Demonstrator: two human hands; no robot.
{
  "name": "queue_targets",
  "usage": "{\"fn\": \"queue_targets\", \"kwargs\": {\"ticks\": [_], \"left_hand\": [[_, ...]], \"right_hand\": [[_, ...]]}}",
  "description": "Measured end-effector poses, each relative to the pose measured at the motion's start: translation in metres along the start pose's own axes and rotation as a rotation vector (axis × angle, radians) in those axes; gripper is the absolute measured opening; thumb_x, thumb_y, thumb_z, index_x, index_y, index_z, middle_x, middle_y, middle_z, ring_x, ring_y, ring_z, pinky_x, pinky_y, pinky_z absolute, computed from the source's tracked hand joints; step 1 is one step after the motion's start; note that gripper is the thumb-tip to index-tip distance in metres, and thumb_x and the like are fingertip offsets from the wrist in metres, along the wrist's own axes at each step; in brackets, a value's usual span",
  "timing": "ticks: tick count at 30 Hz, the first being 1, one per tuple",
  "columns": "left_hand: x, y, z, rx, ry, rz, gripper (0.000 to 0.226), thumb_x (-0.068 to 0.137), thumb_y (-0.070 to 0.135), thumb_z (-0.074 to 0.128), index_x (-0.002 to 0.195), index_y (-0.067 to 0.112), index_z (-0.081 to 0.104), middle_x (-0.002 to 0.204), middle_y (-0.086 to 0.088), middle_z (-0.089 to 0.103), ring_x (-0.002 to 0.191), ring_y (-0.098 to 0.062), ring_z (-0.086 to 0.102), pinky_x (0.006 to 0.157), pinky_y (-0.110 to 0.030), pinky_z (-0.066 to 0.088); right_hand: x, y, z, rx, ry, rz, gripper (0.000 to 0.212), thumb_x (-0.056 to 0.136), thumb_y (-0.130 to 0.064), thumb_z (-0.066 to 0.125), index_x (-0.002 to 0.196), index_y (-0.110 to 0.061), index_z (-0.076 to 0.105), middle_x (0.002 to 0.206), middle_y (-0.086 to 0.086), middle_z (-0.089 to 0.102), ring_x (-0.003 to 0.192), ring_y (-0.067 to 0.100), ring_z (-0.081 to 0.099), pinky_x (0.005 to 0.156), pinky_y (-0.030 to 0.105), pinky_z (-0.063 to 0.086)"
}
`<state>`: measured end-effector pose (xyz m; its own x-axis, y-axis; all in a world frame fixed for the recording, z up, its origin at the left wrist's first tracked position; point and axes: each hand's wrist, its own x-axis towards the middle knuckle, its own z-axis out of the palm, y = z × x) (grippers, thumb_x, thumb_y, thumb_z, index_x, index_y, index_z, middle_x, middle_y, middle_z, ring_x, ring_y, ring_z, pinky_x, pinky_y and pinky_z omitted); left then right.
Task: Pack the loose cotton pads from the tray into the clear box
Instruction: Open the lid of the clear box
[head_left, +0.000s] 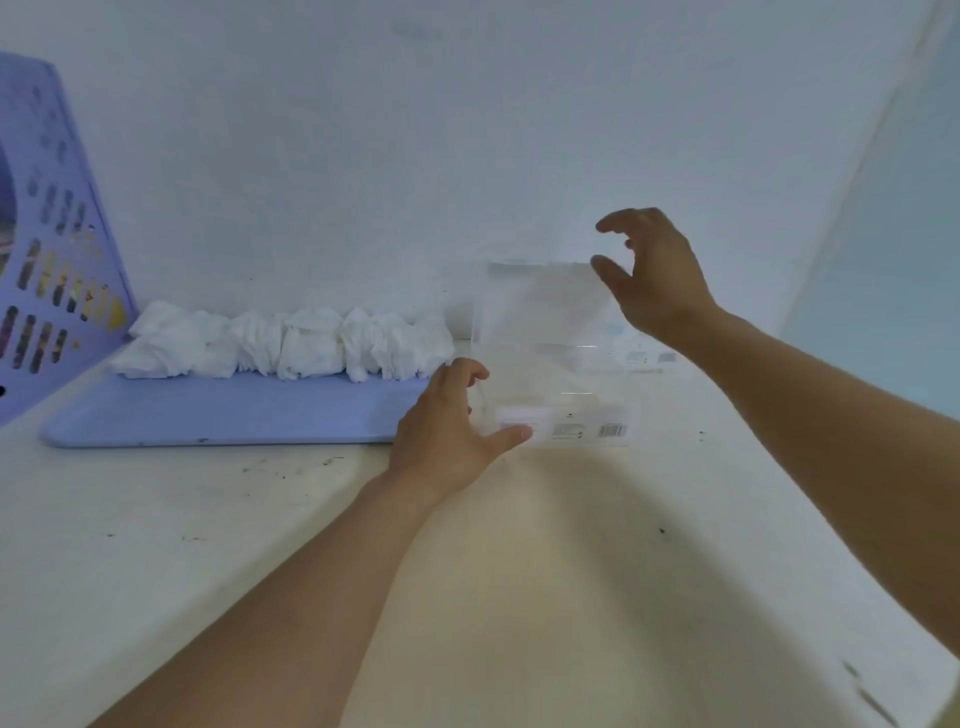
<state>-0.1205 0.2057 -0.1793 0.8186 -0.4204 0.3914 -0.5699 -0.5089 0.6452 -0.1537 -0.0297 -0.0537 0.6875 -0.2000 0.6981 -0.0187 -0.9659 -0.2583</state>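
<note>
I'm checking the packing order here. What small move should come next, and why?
Probably swing the lid fully back: the right hand is at its raised edge, the left hand steadies the clear box, and the cotton pads sit on the tray.

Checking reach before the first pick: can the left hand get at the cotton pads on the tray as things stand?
Probably yes. The left hand grips the clear box just beside the tray; nothing stands between it and the cotton pads, but it must release the box first.

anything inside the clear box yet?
No pads visible inside the clear box; they all sit on the tray. The left hand hides its near-left corner.
</note>
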Motion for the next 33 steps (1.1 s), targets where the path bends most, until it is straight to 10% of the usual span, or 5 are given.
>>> {"fn": "queue_targets", "kwargs": {"ticks": [3,8,12,20,33], "left_hand": [[-0.001,0.000,-0.001,0.018,-0.008,0.009,0.073,0.072,0.064,0.078,0.130,0.034,0.044,0.121,0.014,0.049,0.094,-0.007,0.053,0.079,-0.029,0.042],[-0.003,-0.002,-0.009,0.088,0.016,-0.033,0.096,0.065,0.061,0.084,0.139,0.022,0.037,0.125,0.000,0.052,0.113,-0.020,0.054,0.087,-0.036,0.048],[-0.004,-0.003,-0.029,0.384,-0.074,-0.130,0.053,0.072,0.065,0.077,0.083,0.022,0.048,0.077,0.005,0.053,0.074,-0.017,0.053,0.060,-0.033,0.041],[-0.019,0.013,-0.055,0.404,-0.449,0.089,0.036,0.087,0.005,0.065,0.058,0.011,0.043,0.060,-0.005,0.037,0.055,-0.012,0.031,0.050,-0.022,0.023],[-0.070,0.011,-0.036,0.234,-0.185,0.190,0.041,0.090,0.030,0.072,0.062,0.008,0.051,0.061,-0.009,0.053,0.057,-0.021,0.047,0.059,-0.031,0.040]], "right_hand": [[-0.012,-0.017,0.013,0.142,0.120,0.118,0.013,0.096,-0.030,0.061,0.104,-0.019,0.064,0.106,0.003,0.065,0.092,0.024,0.065,0.085,0.036,0.051],[-0.091,-0.053,0.042,-0.065,-0.423,0.035,0.048,0.097,-0.063,0.046,0.084,-0.023,0.069,0.086,-0.006,0.068,0.082,0.018,0.062,0.074,0.035,0.050],[-0.108,-0.048,0.048,-0.005,-0.359,0.023,0.056,0.102,-0.056,0.042,0.061,-0.017,0.045,0.057,-0.001,0.049,0.057,0.022,0.049,0.057,0.034,0.031],[-0.120,-0.053,0.033,-0.045,-0.403,-0.042,0.052,0.101,-0.052,0.047,0.063,-0.019,0.035,0.055,-0.002,0.042,0.055,0.022,0.038,0.063,0.034,0.025],[-0.091,-0.081,0.004,0.157,-0.325,0.069,0.051,0.095,-0.055,0.057,0.062,-0.016,0.052,0.062,-0.004,0.055,0.060,0.016,0.052,0.061,0.036,0.045]]}}
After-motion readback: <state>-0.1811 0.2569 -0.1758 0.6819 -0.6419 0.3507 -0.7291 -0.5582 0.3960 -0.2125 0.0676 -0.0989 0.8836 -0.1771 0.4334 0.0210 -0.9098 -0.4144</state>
